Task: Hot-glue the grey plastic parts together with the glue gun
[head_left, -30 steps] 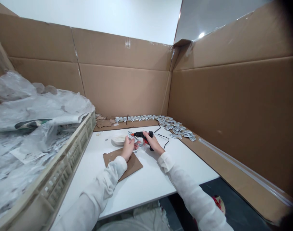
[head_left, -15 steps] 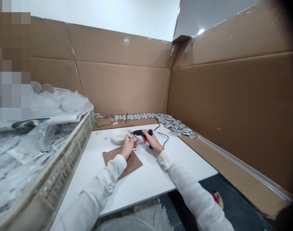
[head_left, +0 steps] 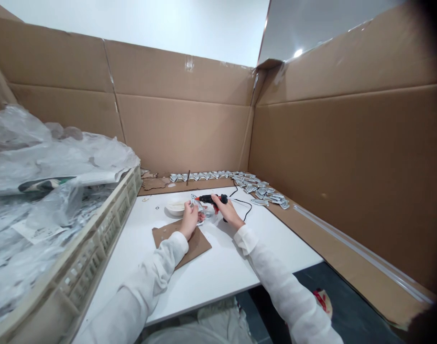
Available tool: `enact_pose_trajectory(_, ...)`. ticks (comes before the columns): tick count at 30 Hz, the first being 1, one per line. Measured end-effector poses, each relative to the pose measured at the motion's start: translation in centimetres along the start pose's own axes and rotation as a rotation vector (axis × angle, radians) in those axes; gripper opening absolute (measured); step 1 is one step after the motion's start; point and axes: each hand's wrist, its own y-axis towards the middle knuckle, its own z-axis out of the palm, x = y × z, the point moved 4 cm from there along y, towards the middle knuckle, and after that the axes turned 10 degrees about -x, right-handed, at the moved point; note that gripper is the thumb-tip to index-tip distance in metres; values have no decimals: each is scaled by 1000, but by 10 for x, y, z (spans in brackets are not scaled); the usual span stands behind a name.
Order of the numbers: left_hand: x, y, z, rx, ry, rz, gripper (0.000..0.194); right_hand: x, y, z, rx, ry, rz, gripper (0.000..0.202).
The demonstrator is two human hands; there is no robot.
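My right hand (head_left: 226,210) is closed round a black hot glue gun (head_left: 207,198) with a red-orange nozzle and a red trigger. Its tip points left, at or just beside a small silvery piece (head_left: 194,198) pinched in my left hand (head_left: 190,217). Fingers cover much of that piece, so its full shape is hidden. Behind my left hand stands a white bowl (head_left: 173,208). Below the same hand lies a brown cardboard sheet (head_left: 195,248) on the white table (head_left: 225,267). A black cord (head_left: 247,205) curves behind the glue gun.
Several silvery pieces (head_left: 263,191) lie in a row and a heap along the cardboard ledge at the back and right. A cream plastic crate (head_left: 107,224) full of plastic-wrapped items stands left. Cardboard walls (head_left: 182,124) enclose the back and right. A small ring (head_left: 157,208) lies on the table.
The view has shifted slightly. Both hands keep nearly the same pose, with the glue gun's nozzle still at the silvery piece.
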Motion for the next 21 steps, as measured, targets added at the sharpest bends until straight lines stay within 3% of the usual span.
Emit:
enact_pose_trajectory(11, -5, 1, -7, -94, -1, 110, 19, 4, 0, -7, -102, 8, -9, 62)
enact_pose_trajectory(15, -7, 0, -9, -71, 8, 147, 29, 7, -2, -11, -170, 77, -2, 64)
enact_pose_trajectory(21, -10, 3, -11, -93, 25, 185, 22, 16, -5, -14, -88, 141, -22, 70)
